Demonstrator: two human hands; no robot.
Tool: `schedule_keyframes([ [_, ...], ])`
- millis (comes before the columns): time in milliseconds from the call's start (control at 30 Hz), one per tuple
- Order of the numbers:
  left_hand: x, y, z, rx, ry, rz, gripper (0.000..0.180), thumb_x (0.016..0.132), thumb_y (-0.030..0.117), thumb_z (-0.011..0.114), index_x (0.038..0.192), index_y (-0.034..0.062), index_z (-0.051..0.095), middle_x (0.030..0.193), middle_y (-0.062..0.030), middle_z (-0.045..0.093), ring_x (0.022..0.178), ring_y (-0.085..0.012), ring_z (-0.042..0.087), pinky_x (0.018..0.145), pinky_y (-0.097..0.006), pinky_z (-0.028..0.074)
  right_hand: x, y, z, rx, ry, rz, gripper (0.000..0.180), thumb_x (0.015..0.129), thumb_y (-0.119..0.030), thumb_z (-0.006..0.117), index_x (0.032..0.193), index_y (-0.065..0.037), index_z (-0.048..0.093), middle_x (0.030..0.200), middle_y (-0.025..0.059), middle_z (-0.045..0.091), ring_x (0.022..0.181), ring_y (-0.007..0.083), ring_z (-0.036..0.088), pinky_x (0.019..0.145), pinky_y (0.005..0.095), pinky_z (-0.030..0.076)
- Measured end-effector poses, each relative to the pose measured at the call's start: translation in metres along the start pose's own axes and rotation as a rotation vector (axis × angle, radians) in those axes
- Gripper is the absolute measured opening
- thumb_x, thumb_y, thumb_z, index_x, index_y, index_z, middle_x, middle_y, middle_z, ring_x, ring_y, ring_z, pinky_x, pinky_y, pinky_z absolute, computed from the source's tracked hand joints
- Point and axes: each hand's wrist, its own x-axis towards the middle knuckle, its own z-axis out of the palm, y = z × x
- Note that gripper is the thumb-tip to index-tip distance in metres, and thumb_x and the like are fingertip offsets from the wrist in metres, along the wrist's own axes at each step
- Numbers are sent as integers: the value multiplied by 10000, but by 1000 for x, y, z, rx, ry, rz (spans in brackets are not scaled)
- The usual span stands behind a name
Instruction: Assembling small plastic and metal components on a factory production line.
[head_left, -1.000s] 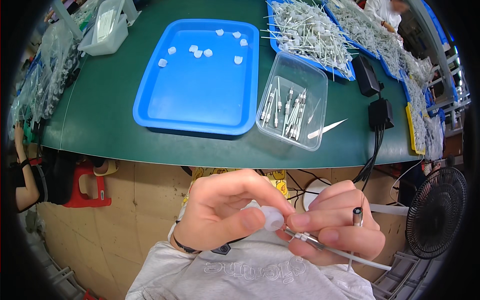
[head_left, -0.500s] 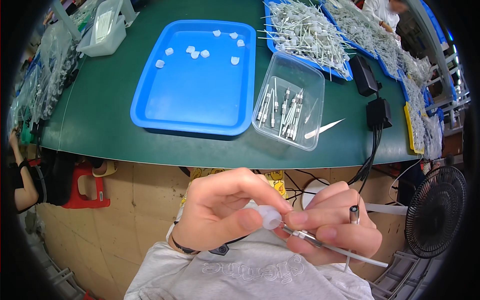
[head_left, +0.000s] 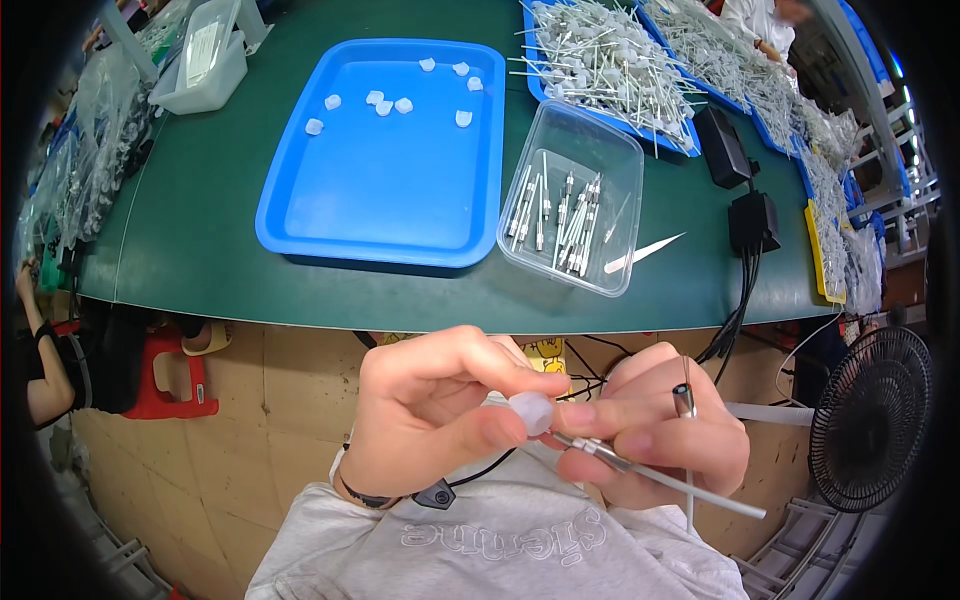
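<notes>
My left hand (head_left: pixel 440 405) pinches a small translucent white plastic cap (head_left: pixel 532 412) between thumb and forefinger. Close against its right side, my right hand (head_left: pixel 665 430) grips a thin rod with a metal fitting (head_left: pixel 605 453) and a pale tube end pointing down to the right. The rod's tip reaches the cap; whether it is inside is hidden by the fingers. A second rod with a metal end (head_left: pixel 684 402) stands nearly upright between the fingers of the same hand, a fine wire rising from it. Both hands are over my lap, below the table edge.
On the green table (head_left: pixel 200 220) lies a blue tray (head_left: pixel 380 215) with several white caps. Beside it are a clear box (head_left: pixel 620 200) of rods, white tweezers (head_left: pixel 645 253), black adapters (head_left: pixel 752 222) and a heaped blue tray (head_left: pixel 690 140). A black fan (head_left: pixel 870 425) stands right.
Both hands have shifted slightly up and left with their parts. The cap has turned a little in my left fingers, and the upright rod leans more to the left.
</notes>
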Motion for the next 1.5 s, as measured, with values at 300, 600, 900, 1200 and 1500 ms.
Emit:
schedule_keyframes([
  [300,-2,-3,-15,-119,-115,-33,184,783,-1,602,932,-102,566,854,-145,594,791,-151,567,694,-258,469,3,19,4,64,-8,-249,465,631,11,727,953,-48,398,866,213,620,455,138,486,437,236,359],
  [600,-2,-3,-13,-109,-108,-31,177,769,-29,607,932,-88,571,856,-140,600,808,-150,566,723,-268,446,0,21,9,42,70,-174,297,567,-23,766,737,-32,522,855,108,642,562,172,507,532,251,421],
  [900,-1,-3,-14,-129,-124,-72,198,751,-47,616,939,-87,567,864,-127,581,813,-148,565,732,-275,458,0,24,3,75,194,-291,299,540,-24,783,771,-3,595,667,96,610,575,173,497,528,270,428],
  [1200,0,-6,-14,-111,-126,-87,169,774,-54,586,935,-97,556,877,-119,570,822,-150,573,743,-276,492,-6,27,16,120,224,-231,342,561,0,771,844,-15,579,699,61,584,610,176,527,541,273,448],
  [1500,1,-7,-10,-47,-84,-123,119,776,-39,593,883,-78,558,868,-117,585,815,-150,582,721,-279,495,-3,35,9,212,155,-181,280,608,51,715,842,-6,572,677,64,579,607,180,526,554,285,442],
])
